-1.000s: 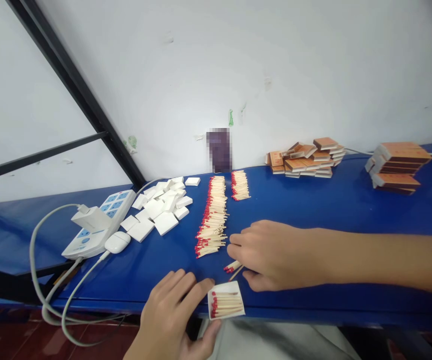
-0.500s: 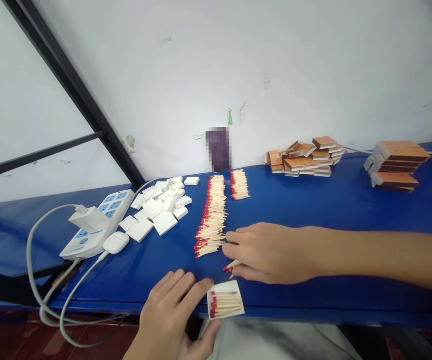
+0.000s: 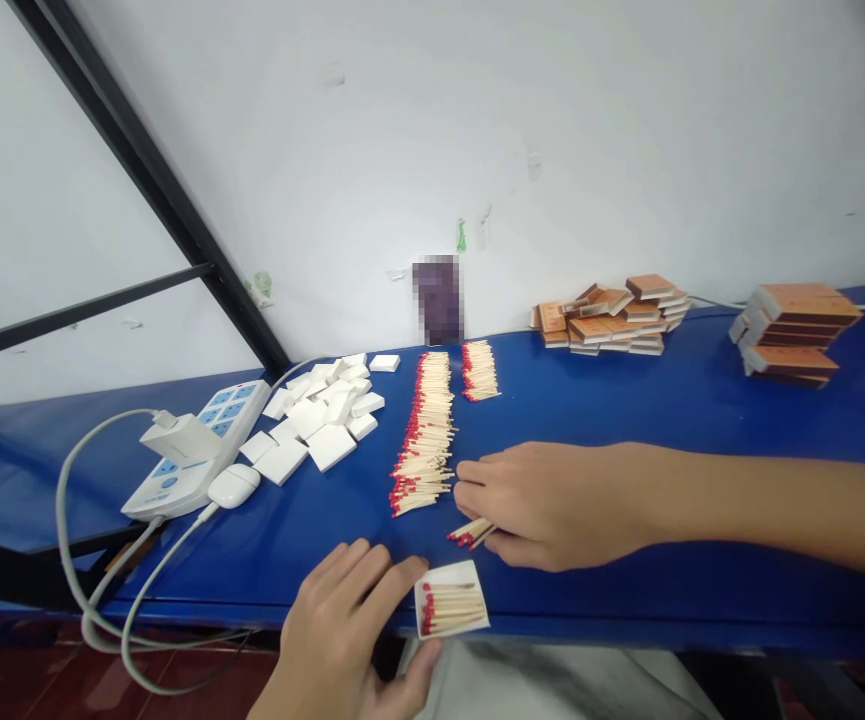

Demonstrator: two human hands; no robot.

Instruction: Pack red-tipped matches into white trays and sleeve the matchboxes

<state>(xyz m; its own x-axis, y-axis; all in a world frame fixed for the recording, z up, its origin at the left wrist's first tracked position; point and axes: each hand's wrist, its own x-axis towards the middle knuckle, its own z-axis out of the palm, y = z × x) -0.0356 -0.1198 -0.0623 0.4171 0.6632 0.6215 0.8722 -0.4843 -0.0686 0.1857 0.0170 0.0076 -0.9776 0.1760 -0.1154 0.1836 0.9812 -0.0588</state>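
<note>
At the shelf's front edge, my left hand (image 3: 353,610) grips a small white matchbox tray (image 3: 447,574) between thumb and index finger. Inside the tray lies a layer of red-headed matches (image 3: 453,606), heads to the left. My right hand (image 3: 552,505) is closed over a few loose matches (image 3: 469,533), whose red heads poke out left of the thumb; its fingertips are partly hidden. Just left of those fingers runs a long row of matches (image 3: 426,430), heads to the left. A shorter group of matches (image 3: 481,368) lies behind, near the wall.
A pile of white trays (image 3: 331,411) lies left of the match row. Farther left are a power strip (image 3: 233,405), a white earbud case (image 3: 234,486) and looping cables. Orange matchbox sleeves (image 3: 612,325) are heaped at the wall, with a stack of matchboxes (image 3: 799,325) farther right.
My right hand has shifted slightly to the right, and more of the matches at its thumb now show. My left hand and the tray have stayed in place.
</note>
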